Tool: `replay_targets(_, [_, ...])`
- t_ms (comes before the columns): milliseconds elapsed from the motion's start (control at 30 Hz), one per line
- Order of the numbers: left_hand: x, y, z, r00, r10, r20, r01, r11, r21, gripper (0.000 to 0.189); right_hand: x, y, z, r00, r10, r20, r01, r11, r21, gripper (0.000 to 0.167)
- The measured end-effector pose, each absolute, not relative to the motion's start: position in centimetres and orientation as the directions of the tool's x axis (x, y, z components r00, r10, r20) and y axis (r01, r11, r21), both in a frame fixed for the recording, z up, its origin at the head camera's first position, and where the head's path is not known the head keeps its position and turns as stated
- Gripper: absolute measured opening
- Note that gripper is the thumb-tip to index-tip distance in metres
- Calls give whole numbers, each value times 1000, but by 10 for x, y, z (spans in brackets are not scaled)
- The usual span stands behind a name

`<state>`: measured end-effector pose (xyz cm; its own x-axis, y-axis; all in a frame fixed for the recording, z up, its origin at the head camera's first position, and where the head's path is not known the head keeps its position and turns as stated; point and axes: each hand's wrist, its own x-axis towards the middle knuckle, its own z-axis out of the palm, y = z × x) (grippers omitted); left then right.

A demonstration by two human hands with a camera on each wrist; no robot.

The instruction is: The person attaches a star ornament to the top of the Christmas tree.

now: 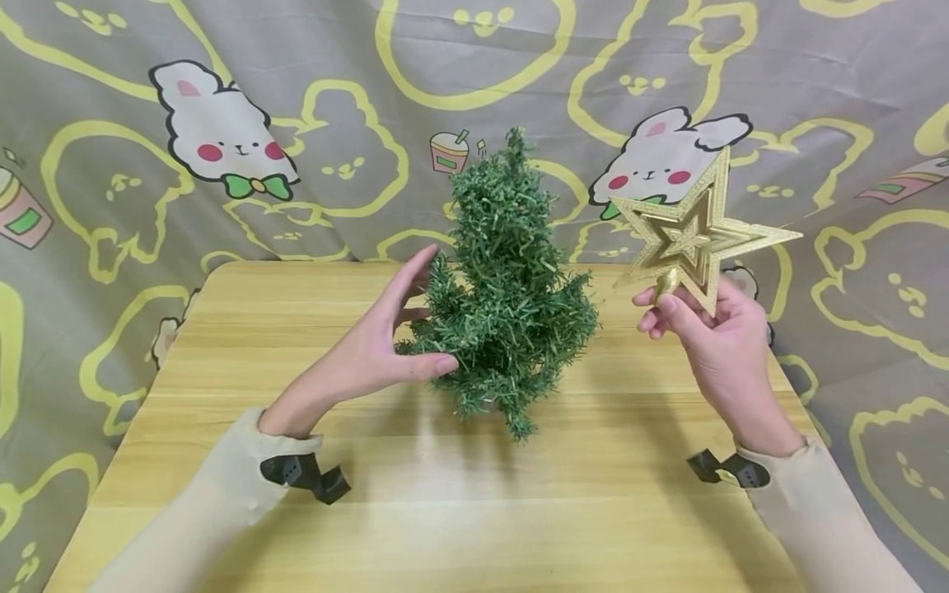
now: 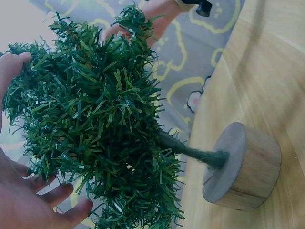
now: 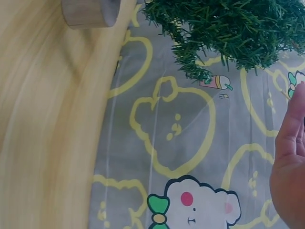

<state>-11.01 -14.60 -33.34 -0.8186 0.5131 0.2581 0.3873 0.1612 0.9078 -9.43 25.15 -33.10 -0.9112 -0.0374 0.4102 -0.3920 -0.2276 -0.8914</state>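
Observation:
A small green artificial Christmas tree (image 1: 511, 288) stands upright in the middle of the table. Its trunk rises from a round wooden base (image 2: 252, 167), which the left wrist view shows plainly. My left hand (image 1: 359, 350) is spread at the tree's left side, with the thumb in front by the lower branches and the fingers behind. To the right of the tree, raised above the table, my right hand (image 1: 730, 362) pinches a gold star tree topper (image 1: 685, 239) near its lower end between thumb and fingers. In the right wrist view the star is out of sight.
The light wooden table (image 1: 460, 527) has its far edge just behind the tree. A grey curtain (image 1: 311, 49) with yellow outlines and white rabbits hangs behind and on both sides. Black cameras are strapped to both wrists.

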Motion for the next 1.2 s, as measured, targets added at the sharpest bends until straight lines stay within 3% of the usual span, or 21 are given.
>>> replay_targets(433, [-110,-146,-332,-818,516,255,387,167,907,122,-96,241,-312,-898,-103,428,-412,-148,-899,25])
replay_targets(767, [-109,-147,-331,-818,521,245,377,163,912,121,-102,229,-299,-881,-83,466,-415,-338,-845,19])
replay_targets(1200, [-108,-149,-331,-820,523,233,370,173,913,122,-110,217,-281,-878,44,477,-454,-391,-801,18])
